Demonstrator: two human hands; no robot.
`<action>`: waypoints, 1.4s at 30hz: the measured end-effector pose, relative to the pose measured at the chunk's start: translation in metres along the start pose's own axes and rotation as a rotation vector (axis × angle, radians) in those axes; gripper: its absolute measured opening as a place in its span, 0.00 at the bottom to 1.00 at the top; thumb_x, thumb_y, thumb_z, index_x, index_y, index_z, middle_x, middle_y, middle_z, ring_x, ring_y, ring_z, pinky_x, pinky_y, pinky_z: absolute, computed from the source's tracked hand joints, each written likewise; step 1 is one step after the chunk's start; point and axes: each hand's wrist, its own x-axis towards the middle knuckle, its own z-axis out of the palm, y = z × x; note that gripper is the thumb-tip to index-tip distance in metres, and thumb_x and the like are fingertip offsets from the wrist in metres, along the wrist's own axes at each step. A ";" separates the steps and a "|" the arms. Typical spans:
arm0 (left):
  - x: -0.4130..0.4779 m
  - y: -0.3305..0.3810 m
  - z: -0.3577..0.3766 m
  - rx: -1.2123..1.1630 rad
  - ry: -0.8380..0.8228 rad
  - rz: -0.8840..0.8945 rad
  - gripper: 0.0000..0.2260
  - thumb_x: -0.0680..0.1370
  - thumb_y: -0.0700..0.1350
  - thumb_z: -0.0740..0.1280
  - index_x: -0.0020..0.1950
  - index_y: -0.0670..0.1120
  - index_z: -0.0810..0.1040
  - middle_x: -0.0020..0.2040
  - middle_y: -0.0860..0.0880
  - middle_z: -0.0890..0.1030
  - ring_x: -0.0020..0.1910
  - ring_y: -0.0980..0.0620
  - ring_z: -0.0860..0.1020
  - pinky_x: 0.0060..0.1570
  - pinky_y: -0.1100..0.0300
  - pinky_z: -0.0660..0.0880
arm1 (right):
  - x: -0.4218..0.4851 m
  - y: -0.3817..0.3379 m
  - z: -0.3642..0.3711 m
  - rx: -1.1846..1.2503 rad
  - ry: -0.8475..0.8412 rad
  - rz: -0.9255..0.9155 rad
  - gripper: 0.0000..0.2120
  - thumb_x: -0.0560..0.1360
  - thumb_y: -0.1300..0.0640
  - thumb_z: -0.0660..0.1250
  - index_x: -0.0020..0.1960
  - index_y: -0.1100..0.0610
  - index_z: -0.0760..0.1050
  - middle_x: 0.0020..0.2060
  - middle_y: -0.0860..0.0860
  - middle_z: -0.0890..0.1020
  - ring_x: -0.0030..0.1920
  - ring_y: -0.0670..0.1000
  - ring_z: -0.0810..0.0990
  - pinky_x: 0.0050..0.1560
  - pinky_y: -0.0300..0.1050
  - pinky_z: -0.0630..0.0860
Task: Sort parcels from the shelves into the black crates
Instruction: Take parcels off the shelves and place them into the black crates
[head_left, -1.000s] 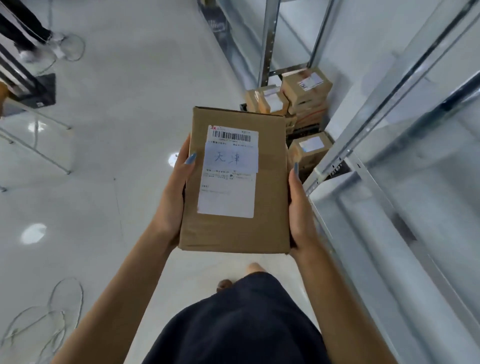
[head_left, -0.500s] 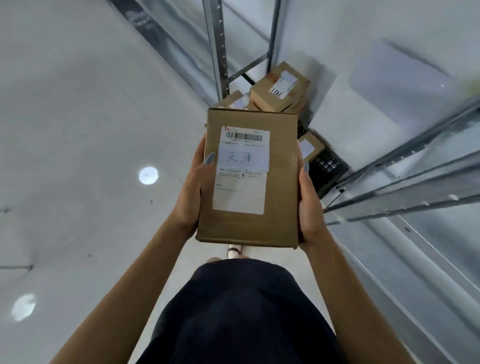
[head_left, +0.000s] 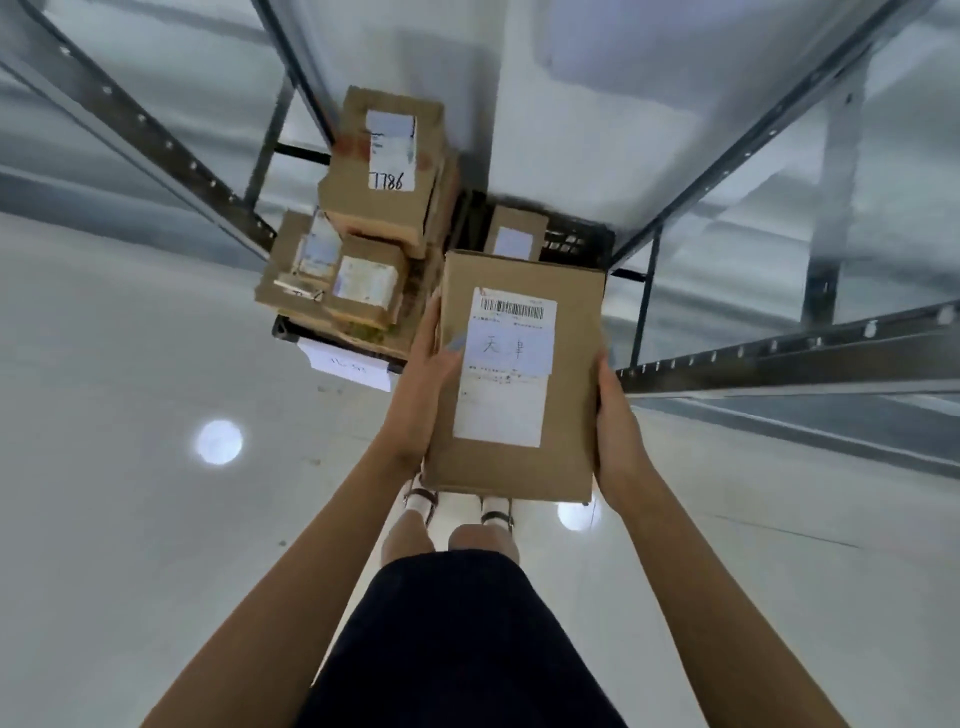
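Observation:
I hold a flat brown cardboard parcel with a white barcode label and handwritten characters in front of me. My left hand grips its left edge, thumb on the label, and my right hand grips its right edge. Beyond the parcel, on the floor, a black crate holds one small labelled box. To its left a second black crate is piled high with several labelled brown boxes, the top one marked 7786.
Metal shelf uprights and rails flank the crates on both sides. A white paper tag hangs on the left crate's front. The glossy white floor spreads to the left and under my feet.
The view has swung toward the crates, which now lie straight ahead and closer. The parcel stays held in both hands, now sitting right of centre over the right crate's near edge.

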 end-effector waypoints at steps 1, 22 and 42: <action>0.019 -0.010 -0.009 0.020 -0.018 -0.022 0.32 0.75 0.55 0.65 0.77 0.53 0.59 0.68 0.46 0.76 0.64 0.43 0.77 0.62 0.39 0.73 | 0.013 0.010 0.003 0.025 0.041 0.028 0.27 0.80 0.35 0.50 0.76 0.43 0.62 0.68 0.46 0.75 0.66 0.48 0.76 0.69 0.54 0.71; 0.307 -0.306 -0.084 0.409 0.113 -0.338 0.35 0.71 0.74 0.49 0.73 0.60 0.65 0.66 0.55 0.77 0.63 0.53 0.77 0.63 0.48 0.73 | 0.355 0.191 -0.024 -0.038 0.194 0.180 0.34 0.77 0.30 0.43 0.77 0.44 0.58 0.71 0.46 0.71 0.70 0.50 0.71 0.73 0.55 0.64; 0.363 -0.345 -0.088 0.550 0.207 -0.105 0.19 0.84 0.52 0.53 0.76 0.58 0.61 0.60 0.63 0.74 0.50 0.73 0.76 0.52 0.70 0.75 | 0.420 0.223 -0.043 -0.260 0.250 -0.183 0.24 0.84 0.48 0.49 0.79 0.47 0.51 0.71 0.40 0.68 0.57 0.31 0.75 0.66 0.40 0.71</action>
